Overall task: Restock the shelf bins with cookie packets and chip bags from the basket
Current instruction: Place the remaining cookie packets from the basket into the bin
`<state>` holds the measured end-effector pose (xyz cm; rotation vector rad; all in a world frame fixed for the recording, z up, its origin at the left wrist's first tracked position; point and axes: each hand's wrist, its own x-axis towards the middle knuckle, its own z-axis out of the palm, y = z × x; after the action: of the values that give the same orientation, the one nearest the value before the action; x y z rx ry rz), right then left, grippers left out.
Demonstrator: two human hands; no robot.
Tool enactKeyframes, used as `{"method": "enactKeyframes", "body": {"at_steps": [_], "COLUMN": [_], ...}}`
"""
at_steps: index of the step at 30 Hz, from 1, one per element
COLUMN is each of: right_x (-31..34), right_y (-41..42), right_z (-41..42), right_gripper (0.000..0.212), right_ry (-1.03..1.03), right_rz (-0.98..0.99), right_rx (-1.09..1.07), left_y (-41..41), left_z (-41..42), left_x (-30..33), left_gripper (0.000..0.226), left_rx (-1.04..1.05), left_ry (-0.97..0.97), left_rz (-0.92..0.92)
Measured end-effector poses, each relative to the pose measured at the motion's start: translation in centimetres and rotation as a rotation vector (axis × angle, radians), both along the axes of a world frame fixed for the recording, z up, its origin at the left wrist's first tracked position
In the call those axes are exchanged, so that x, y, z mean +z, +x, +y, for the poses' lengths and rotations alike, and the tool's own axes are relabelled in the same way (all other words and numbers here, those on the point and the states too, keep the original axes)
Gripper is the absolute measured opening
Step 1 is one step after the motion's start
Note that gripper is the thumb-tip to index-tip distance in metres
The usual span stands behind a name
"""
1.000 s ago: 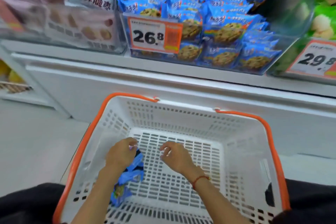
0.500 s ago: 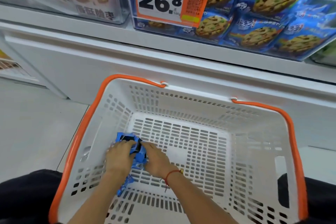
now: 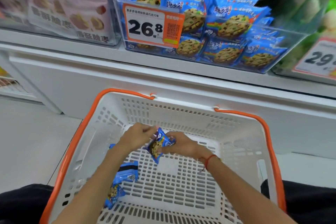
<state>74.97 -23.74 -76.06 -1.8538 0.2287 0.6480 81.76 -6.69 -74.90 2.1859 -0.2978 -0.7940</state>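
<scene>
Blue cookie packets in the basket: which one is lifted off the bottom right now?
The cookie packet pinched between the left hand and right hand, cookie picture showing. The other packets lie on the basket floor under the left forearm.

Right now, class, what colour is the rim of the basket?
Orange, on a white basket; the rim shows best in the head view.

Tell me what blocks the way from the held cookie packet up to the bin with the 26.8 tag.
Nothing visible does. Both hands hold the cookie packet above the basket; the cookie bin above is open-topped, though nearly full.
</scene>
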Motion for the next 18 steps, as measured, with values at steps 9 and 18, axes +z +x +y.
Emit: {"method": "enactKeyframes", "body": {"at_steps": [9, 18], "right_x": [12.8, 23.2], "right_y": [-0.7, -3.4], "right_z": [-7.0, -8.7], "right_gripper": [0.031, 0.027], "right_ry": [-0.248, -0.263], "right_rz": [-0.003, -0.41], "right_rx": [0.197, -0.114], "left_y": [-1.2, -2.9], "left_z": [-4.2, -7.6], "left_x": [9.4, 16.6], "left_gripper": [0.015, 0.019], "left_rx": [-0.259, 0.045], "left_ry": [-0.253, -0.642], "left_rz": [0.088, -0.152]}}
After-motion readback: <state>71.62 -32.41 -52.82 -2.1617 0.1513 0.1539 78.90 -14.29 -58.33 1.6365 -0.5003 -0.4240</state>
